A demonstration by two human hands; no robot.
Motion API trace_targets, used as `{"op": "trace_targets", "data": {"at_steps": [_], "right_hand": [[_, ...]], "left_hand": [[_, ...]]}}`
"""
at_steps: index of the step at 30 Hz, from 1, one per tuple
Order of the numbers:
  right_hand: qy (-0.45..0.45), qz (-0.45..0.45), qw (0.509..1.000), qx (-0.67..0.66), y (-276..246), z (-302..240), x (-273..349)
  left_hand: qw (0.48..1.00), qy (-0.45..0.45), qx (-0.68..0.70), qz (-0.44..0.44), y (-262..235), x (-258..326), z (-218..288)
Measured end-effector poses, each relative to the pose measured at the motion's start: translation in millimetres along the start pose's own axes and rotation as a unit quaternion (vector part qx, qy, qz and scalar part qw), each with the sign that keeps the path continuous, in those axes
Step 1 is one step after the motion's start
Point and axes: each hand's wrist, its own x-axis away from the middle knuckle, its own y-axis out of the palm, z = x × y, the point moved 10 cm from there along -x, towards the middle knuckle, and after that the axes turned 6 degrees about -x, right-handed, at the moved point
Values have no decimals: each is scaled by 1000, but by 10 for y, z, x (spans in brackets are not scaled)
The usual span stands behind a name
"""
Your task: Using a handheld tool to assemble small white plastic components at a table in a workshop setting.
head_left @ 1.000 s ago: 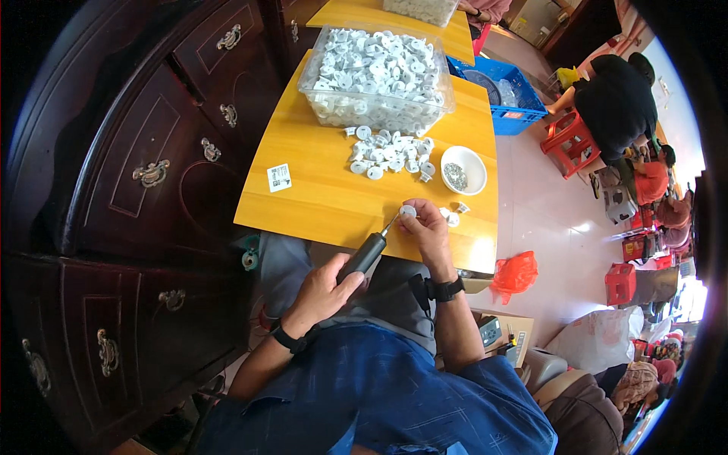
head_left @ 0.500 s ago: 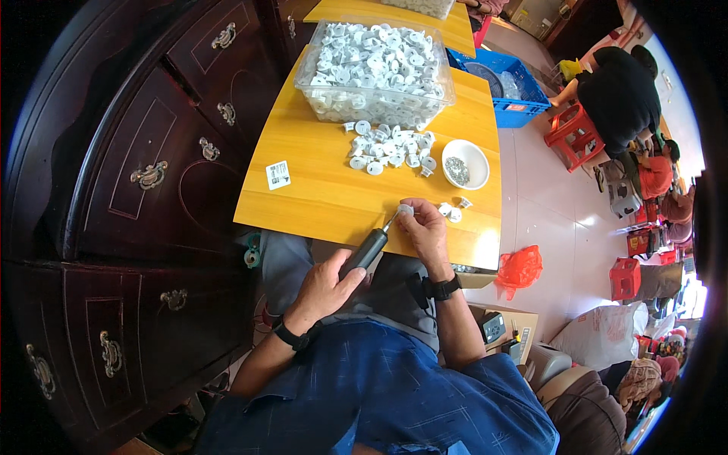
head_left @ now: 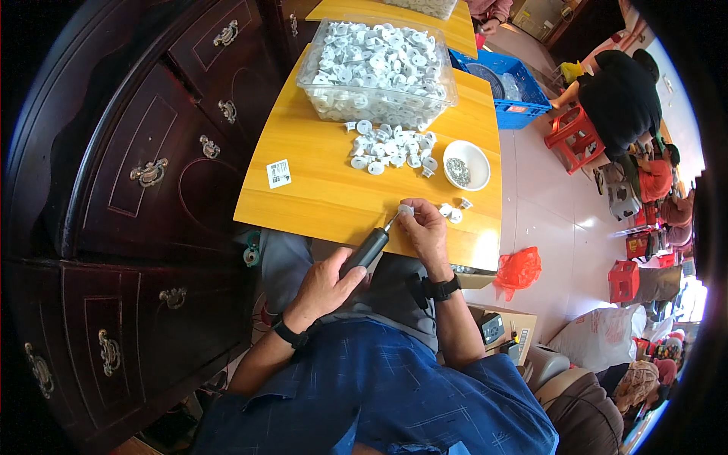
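Observation:
My left hand [head_left: 326,287] is wrapped round a dark pen-shaped electric screwdriver [head_left: 368,250]. Its thin metal shaft points up and right to a small white round plastic part [head_left: 406,210]. That part is pinched between the fingers of my right hand [head_left: 426,231], above the near edge of the table. The tip meets the part, but any screw there is too small to make out. Just right of those fingers lie a few finished-looking white parts [head_left: 454,215]. A white bowl [head_left: 475,155] of small metal screws [head_left: 458,171] stands farther back.
On the yellow wooden table [head_left: 303,197] sit a clear bin [head_left: 371,106] full of white parts, a loose pile [head_left: 394,148] and a printed label [head_left: 278,174]. Dark drawers [head_left: 136,174] flank the left. Rightward are a blue crate [head_left: 516,106], a red bag [head_left: 519,269] and other people.
Both hands, the screwdriver and the white part stay nearly in place. At the top right, another person's hand has come into view beyond the table.

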Motion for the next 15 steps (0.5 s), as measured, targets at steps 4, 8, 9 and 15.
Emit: {"op": "trace_targets", "data": {"at_steps": [4, 8, 9, 15], "right_hand": [[10, -6, 1000, 2, 17, -9, 6], [4, 0, 1000, 8, -1, 19, -3], [2, 0, 1000, 12, 1, 21, -5], [-7, 4, 999, 31, -10, 24, -10]], "left_hand": [[1000, -27, -8, -11, 22, 3, -55], [999, -32, -5, -13, 34, -4, -77], [999, -33, -1, -14, 36, -7, -83], [999, -37, 6, -14, 30, -3, -67]]}}
